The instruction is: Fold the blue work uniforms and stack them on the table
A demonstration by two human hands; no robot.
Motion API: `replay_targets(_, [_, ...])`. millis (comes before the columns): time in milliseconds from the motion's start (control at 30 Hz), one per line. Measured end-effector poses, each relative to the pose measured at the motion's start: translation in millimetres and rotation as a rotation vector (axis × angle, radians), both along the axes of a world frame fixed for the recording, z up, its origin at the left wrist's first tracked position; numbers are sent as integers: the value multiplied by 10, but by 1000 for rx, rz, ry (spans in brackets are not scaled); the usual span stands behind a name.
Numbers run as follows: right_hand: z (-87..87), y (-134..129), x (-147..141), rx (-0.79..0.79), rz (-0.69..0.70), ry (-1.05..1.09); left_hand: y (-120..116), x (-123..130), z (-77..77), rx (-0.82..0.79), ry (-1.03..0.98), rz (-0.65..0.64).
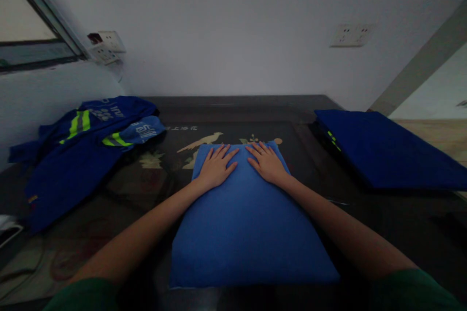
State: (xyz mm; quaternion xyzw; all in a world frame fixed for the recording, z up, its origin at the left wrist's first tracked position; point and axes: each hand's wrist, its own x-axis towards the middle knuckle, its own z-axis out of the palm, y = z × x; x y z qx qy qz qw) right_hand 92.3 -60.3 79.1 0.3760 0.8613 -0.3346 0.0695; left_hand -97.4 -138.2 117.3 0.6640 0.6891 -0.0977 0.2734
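A folded light-blue garment lies flat on the dark table in front of me, its narrow end away from me. My left hand rests palm down on its far left part, fingers spread. On the far right part my right hand presses flat too, fingers apart, with a ring on one finger. The two hands are a small gap apart. What kind of garment it is cannot be made out, since only a plain blue panel shows.
On the left lie dark-blue work clothes with yellow-green reflective strips and white print. A folded dark-blue stack sits at the right. The dark table meets a wall with sockets. A white device is at the left edge.
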Motion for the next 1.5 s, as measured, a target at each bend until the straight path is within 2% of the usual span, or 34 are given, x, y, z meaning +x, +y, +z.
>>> replay_targets(233, [-90,49,155,-23,-122,-128,-115,-274,-41,-41,155,151])
replay_targets(333, [-146,80,230,-22,-184,-199,-134,-316,-64,-43,175,158])
replay_targets(500, [-229,106,334,-1,-210,-210,-143,-298,-54,-34,178,165])
replay_targets(700, [-129,65,394,79,-239,-101,-196,-334,59,-15,209,184])
replay_targets(800, [41,-11,590,103,-233,17,-313,-432,259,-36,243,270])
replay_targets(867, [205,-86,817,63,-281,106,-447,-500,486,-21,252,335])
replay_targets(933, [400,-183,1092,-23,-369,188,-634,-529,763,-30,174,425])
replay_targets(1000, [613,-310,1368,-170,-455,230,-865,-493,1043,-96,-22,546])
replay_targets(1067, [827,-466,1594,-387,-505,236,-1110,-392,1285,-171,-252,660])
replay_targets(1167, [1118,-722,1782,-679,-513,282,-1418,-179,1556,-192,-461,775])
replay_targets(1233, [1268,-874,1818,-747,-534,318,-1546,-47,1683,-161,-529,829])
replay_targets(1333, [1384,-1043,1807,-743,-570,334,-1639,88,1793,-143,-530,855])
replay_targets(1500, [1350,-1214,1749,-562,-602,346,-1671,186,1788,-130,-456,859])
